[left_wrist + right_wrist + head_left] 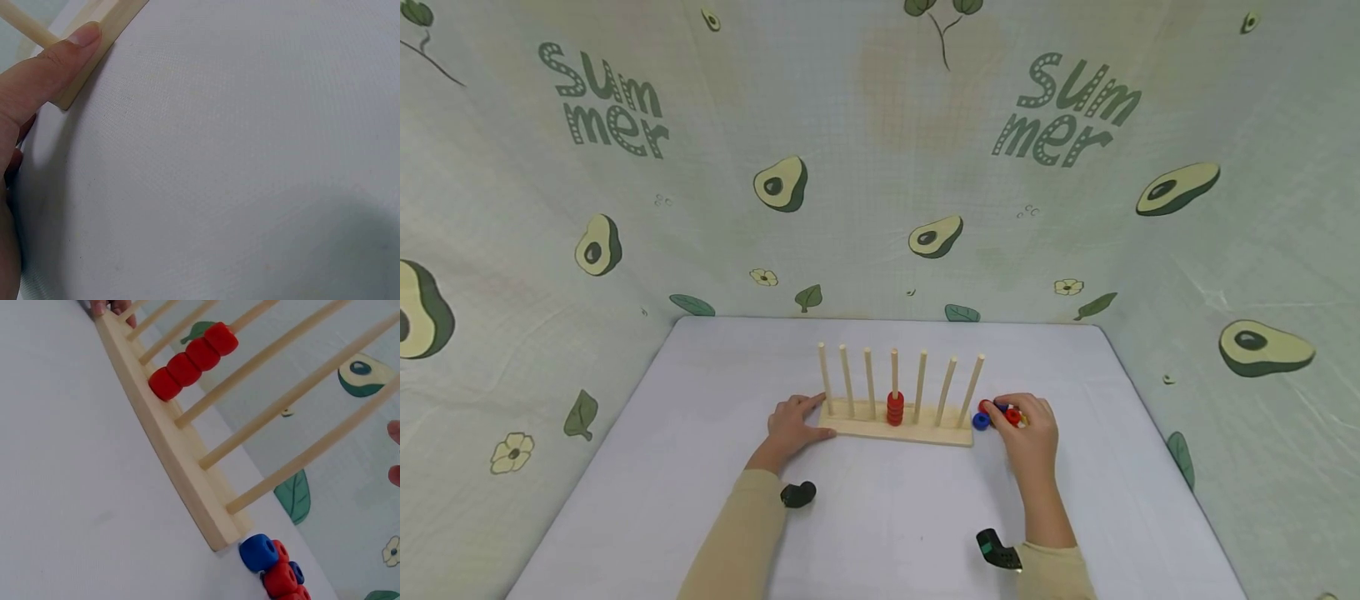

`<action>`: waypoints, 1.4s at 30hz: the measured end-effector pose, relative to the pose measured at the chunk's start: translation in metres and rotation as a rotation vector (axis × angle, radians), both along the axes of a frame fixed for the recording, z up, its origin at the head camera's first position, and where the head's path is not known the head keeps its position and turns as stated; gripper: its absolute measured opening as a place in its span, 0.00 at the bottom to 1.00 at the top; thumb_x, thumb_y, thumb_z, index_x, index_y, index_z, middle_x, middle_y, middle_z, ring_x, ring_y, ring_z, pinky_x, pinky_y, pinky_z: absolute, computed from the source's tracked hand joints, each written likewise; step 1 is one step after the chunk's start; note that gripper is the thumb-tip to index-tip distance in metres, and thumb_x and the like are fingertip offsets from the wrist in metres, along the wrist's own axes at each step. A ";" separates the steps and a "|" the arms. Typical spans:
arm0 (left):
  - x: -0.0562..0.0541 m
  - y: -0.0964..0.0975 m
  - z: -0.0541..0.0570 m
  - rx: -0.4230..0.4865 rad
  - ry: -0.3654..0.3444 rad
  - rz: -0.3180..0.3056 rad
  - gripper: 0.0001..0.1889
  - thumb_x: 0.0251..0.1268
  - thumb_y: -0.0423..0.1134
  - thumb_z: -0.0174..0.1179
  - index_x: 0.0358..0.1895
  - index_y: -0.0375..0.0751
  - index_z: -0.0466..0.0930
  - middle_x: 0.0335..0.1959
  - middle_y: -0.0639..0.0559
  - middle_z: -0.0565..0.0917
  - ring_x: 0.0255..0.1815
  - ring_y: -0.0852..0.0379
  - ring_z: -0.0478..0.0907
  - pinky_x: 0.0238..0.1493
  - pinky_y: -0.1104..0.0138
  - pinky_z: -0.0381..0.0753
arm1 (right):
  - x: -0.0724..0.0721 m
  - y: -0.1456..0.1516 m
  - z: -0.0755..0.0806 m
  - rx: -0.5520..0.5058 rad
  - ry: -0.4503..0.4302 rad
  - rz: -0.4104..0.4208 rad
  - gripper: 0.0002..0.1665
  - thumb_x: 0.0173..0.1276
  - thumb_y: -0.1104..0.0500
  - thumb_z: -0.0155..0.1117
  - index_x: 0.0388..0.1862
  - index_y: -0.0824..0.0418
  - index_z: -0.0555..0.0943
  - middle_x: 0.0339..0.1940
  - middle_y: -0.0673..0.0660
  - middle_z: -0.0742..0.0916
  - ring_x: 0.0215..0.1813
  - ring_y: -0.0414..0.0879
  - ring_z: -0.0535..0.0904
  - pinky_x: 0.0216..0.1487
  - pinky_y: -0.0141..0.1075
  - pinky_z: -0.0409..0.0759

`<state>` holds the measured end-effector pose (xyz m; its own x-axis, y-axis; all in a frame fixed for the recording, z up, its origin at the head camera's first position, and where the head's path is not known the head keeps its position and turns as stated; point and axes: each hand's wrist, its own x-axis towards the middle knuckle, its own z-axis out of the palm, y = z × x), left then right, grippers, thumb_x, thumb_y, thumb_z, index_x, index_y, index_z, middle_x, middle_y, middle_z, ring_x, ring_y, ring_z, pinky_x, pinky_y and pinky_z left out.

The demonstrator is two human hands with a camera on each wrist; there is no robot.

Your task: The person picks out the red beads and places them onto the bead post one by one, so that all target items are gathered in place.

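Observation:
A wooden peg rack point(895, 429) stands on the table, with a row of upright pegs. Several red beads point(184, 369) are stacked on its middle peg. My left hand point(792, 427) grips the rack's left end, the thumb point(84, 37) lying along the front of the base. Beyond the right end lies a cluster of loose beads, among them a blue bead point(259, 552) and a red bead point(280, 579). Above that cluster is my right hand point(1032, 429); its fingertips point(394, 475) show apart at the right wrist view's edge, with no bead seen between them.
A white cloth covers the table point(865, 517). Behind it and at both sides hangs a pale curtain point(850, 108) printed with avocados and leaves. Black wrist devices, a left one point(798, 494) and a right one point(997, 550), sit at the sleeves.

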<state>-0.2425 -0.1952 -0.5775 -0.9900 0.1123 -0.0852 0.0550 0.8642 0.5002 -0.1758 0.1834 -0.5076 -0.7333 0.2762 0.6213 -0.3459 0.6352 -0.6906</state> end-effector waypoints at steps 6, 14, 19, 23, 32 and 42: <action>0.001 0.001 0.003 -0.009 -0.013 0.002 0.43 0.49 0.59 0.72 0.71 0.51 0.69 0.59 0.43 0.71 0.57 0.40 0.66 0.48 0.51 0.64 | 0.000 0.003 -0.008 -0.012 -0.117 -0.056 0.13 0.53 0.64 0.79 0.36 0.66 0.85 0.37 0.60 0.86 0.45 0.52 0.74 0.46 0.43 0.69; 0.000 0.000 0.001 -0.014 -0.009 -0.003 0.44 0.49 0.60 0.72 0.71 0.51 0.68 0.60 0.42 0.71 0.58 0.40 0.66 0.48 0.51 0.64 | 0.000 0.008 -0.020 -0.057 -0.342 -0.109 0.16 0.59 0.60 0.75 0.44 0.66 0.84 0.46 0.61 0.84 0.53 0.56 0.72 0.55 0.52 0.70; -0.001 0.000 0.000 -0.014 -0.014 -0.001 0.44 0.48 0.60 0.72 0.71 0.52 0.68 0.59 0.43 0.70 0.58 0.40 0.66 0.48 0.51 0.64 | 0.000 0.013 -0.025 -0.075 -0.430 -0.134 0.18 0.60 0.59 0.74 0.46 0.67 0.83 0.47 0.63 0.83 0.54 0.60 0.72 0.56 0.52 0.69; -0.001 0.000 0.000 -0.016 -0.016 0.004 0.44 0.48 0.60 0.72 0.71 0.52 0.68 0.59 0.43 0.71 0.58 0.40 0.66 0.48 0.51 0.64 | 0.000 0.015 -0.028 -0.084 -0.497 -0.147 0.19 0.62 0.59 0.73 0.49 0.67 0.83 0.50 0.64 0.81 0.55 0.61 0.72 0.57 0.53 0.70; 0.001 0.001 0.003 -0.010 -0.020 0.011 0.44 0.49 0.59 0.72 0.71 0.52 0.68 0.61 0.42 0.70 0.59 0.39 0.65 0.49 0.51 0.64 | 0.002 0.017 -0.034 -0.122 -0.578 -0.159 0.20 0.62 0.59 0.72 0.51 0.67 0.82 0.51 0.66 0.79 0.54 0.61 0.71 0.57 0.53 0.72; 0.002 0.002 0.003 -0.027 -0.021 0.010 0.43 0.49 0.59 0.72 0.71 0.52 0.68 0.60 0.42 0.71 0.59 0.40 0.66 0.48 0.51 0.65 | 0.001 0.020 -0.041 -0.114 -0.634 -0.169 0.20 0.62 0.59 0.72 0.50 0.67 0.82 0.53 0.68 0.77 0.57 0.64 0.71 0.60 0.55 0.70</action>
